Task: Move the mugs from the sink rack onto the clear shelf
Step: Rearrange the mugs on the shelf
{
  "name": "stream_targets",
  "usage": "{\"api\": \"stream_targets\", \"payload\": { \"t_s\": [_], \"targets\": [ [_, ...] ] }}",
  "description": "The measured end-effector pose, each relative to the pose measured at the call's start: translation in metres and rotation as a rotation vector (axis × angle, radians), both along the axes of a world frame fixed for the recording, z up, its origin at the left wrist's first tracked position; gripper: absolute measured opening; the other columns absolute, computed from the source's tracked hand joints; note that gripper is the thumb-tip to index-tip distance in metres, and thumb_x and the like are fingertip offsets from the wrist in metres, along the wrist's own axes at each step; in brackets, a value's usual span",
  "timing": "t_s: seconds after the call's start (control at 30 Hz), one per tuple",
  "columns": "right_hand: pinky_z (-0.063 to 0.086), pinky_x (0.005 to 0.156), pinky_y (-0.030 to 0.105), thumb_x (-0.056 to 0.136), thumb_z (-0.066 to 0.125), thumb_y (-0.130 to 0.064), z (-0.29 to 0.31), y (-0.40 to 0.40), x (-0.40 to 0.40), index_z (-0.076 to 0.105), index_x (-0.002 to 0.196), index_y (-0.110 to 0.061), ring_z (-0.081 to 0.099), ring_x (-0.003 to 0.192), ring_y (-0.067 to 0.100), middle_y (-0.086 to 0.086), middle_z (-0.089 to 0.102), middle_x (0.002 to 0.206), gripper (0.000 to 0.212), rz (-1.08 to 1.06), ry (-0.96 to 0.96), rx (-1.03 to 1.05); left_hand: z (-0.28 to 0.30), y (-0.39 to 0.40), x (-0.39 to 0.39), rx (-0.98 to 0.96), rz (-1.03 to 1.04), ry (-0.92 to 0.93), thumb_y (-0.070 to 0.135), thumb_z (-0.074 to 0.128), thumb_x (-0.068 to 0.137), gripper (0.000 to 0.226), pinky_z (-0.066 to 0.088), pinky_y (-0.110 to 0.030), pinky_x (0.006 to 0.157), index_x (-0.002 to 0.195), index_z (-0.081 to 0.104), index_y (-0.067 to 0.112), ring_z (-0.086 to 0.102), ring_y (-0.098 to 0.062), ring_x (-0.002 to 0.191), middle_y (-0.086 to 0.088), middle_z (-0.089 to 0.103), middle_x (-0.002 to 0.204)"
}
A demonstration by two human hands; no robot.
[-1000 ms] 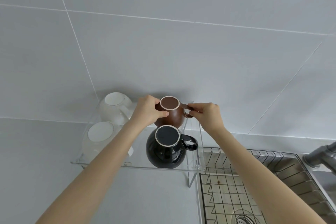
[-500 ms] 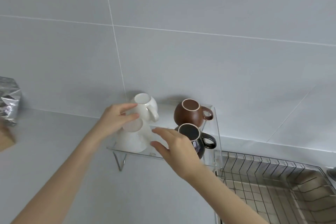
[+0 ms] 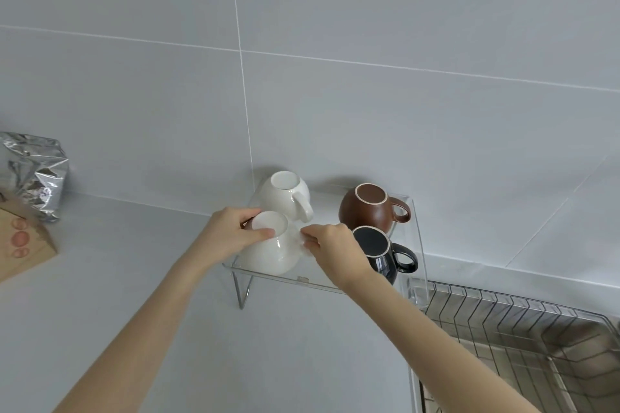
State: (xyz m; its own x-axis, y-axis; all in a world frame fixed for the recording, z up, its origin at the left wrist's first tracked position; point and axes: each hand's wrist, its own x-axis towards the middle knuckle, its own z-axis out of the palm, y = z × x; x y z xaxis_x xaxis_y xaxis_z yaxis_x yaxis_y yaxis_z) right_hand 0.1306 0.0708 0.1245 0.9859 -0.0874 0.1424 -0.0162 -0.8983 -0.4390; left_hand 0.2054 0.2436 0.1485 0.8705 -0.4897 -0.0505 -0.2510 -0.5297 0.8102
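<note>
Several mugs stand upside down on the clear shelf (image 3: 268,274) against the tiled wall. A white mug (image 3: 285,195) is at the back left and a brown mug (image 3: 365,211) at the back right. A black mug (image 3: 382,253) sits at the front right. My left hand (image 3: 231,234) grips the front white mug (image 3: 271,251) around its upturned base. My right hand (image 3: 330,246) pinches that mug's right side, where its handle is hidden by my fingers. The wire sink rack (image 3: 523,339) lies at the lower right with no mug visible in it.
A crumpled silver foil bag (image 3: 37,174) and a brown paper package (image 3: 20,245) stand on the grey counter at the far left. The shelf's right wall (image 3: 419,245) stands next to the sink rack.
Both hands left the brown mug and shifted left. My left hand has closed on the front white mug's base and my right hand has reached in to its right side.
</note>
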Motion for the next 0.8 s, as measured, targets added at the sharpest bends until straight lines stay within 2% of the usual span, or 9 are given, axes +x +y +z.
{"api": "stream_targets", "payload": {
  "t_s": [0.1, 0.2, 0.33, 0.4, 0.5, 0.57, 0.63, 0.73, 0.8],
  "targets": [
    [0.043, 0.063, 0.042, 0.083, 0.050, -0.006, 0.001, -0.006, 0.008, 0.047, 0.064, -0.002, 0.041, 0.066, 0.036, 0.021, 0.052, 0.063, 0.020, 0.010, 0.016, 0.046, -0.003, 0.000, -0.002, -0.013, 0.006, 0.004, 0.047, 0.072, 0.047, 0.031, 0.041, -0.029, 0.076, 0.078, 0.068, 0.045, 0.062, -0.028, 0.088, -0.015, 0.072, 0.095],
    [0.050, 0.073, 0.046, 0.083, 0.053, -0.009, 0.002, -0.008, 0.013, 0.062, 0.084, 0.004, 0.056, 0.079, 0.041, 0.024, 0.067, 0.079, 0.015, 0.020, 0.027, 0.076, -0.010, 0.000, -0.003, -0.023, 0.021, -0.018, 0.044, 0.074, 0.050, 0.042, 0.036, -0.030, 0.068, 0.085, 0.069, 0.020, 0.050, -0.018, 0.071, -0.020, 0.066, 0.085],
    [0.049, 0.078, 0.049, 0.084, 0.053, -0.009, 0.002, -0.009, 0.014, 0.063, 0.091, 0.004, 0.058, 0.088, 0.042, 0.025, 0.069, 0.089, 0.019, 0.035, 0.016, 0.063, -0.017, -0.002, -0.004, -0.067, 0.087, -0.033, 0.026, 0.081, 0.063, 0.026, 0.026, -0.018, 0.052, 0.075, 0.063, 0.011, 0.033, -0.008, 0.055, 0.009, 0.044, 0.051],
    [0.049, 0.079, 0.049, 0.085, 0.053, -0.010, 0.002, -0.008, 0.014, 0.064, 0.092, 0.004, 0.058, 0.089, 0.042, 0.025, 0.070, 0.091, 0.019, 0.038, 0.021, 0.057, -0.017, -0.002, -0.002, -0.075, 0.077, -0.034, 0.029, 0.081, 0.061, 0.030, 0.027, -0.022, 0.057, 0.077, 0.064, 0.010, 0.035, -0.011, 0.059, 0.009, 0.045, 0.056],
    [0.049, 0.081, 0.048, 0.083, 0.054, -0.009, 0.004, -0.009, 0.013, 0.064, 0.092, 0.004, 0.059, 0.093, 0.041, 0.025, 0.070, 0.093, 0.019, 0.039, 0.042, 0.061, -0.013, -0.001, 0.000, -0.074, 0.051, 0.000, 0.036, 0.076, 0.053, 0.039, 0.037, -0.029, 0.070, 0.086, 0.070, 0.016, 0.049, -0.018, 0.071, -0.015, 0.065, 0.077],
    [0.050, 0.082, 0.050, 0.083, 0.054, -0.008, 0.004, -0.010, 0.013, 0.063, 0.093, 0.005, 0.060, 0.095, 0.041, 0.027, 0.070, 0.094, 0.019, 0.036, 0.056, 0.073, -0.009, -0.001, 0.001, -0.083, 0.027, 0.017, 0.034, 0.076, 0.052, 0.039, 0.043, -0.032, 0.076, 0.089, 0.072, 0.023, 0.059, -0.024, 0.081, -0.016, 0.071, 0.092],
    [0.050, 0.083, 0.050, 0.082, 0.054, -0.008, 0.004, -0.011, 0.012, 0.063, 0.093, 0.006, 0.060, 0.096, 0.041, 0.027, 0.070, 0.094, 0.019, 0.037, 0.067, 0.094, -0.009, -0.001, 0.002, -0.083, 0.018, 0.025, 0.034, 0.076, 0.051, 0.040, 0.046, -0.034, 0.080, 0.090, 0.072, 0.027, 0.063, -0.028, 0.089, -0.014, 0.072, 0.095],
    [0.051, 0.085, 0.048, 0.082, 0.057, -0.011, 0.012, -0.012, 0.011, 0.066, 0.093, 0.002, 0.062, 0.095, 0.038, 0.024, 0.072, 0.094, 0.019, 0.057, 0.102, 0.132, -0.010, 0.000, 0.006, -0.064, 0.004, 0.042, 0.039, 0.078, 0.047, 0.040, 0.043, -0.031, 0.077, 0.086, 0.072, 0.031, 0.059, -0.019, 0.080, -0.018, 0.071, 0.095],
    [0.053, 0.081, 0.044, 0.080, 0.062, -0.018, 0.021, -0.015, 0.016, 0.069, 0.086, 0.000, 0.064, 0.088, 0.034, 0.021, 0.073, 0.088, 0.021, 0.056, 0.151, 0.157, -0.006, 0.001, 0.012, -0.041, -0.005, 0.083, 0.046, 0.076, 0.042, 0.045, 0.046, -0.033, 0.083, 0.085, 0.073, 0.031, 0.063, -0.019, 0.084, -0.017, 0.072, 0.095]
  ]
}}
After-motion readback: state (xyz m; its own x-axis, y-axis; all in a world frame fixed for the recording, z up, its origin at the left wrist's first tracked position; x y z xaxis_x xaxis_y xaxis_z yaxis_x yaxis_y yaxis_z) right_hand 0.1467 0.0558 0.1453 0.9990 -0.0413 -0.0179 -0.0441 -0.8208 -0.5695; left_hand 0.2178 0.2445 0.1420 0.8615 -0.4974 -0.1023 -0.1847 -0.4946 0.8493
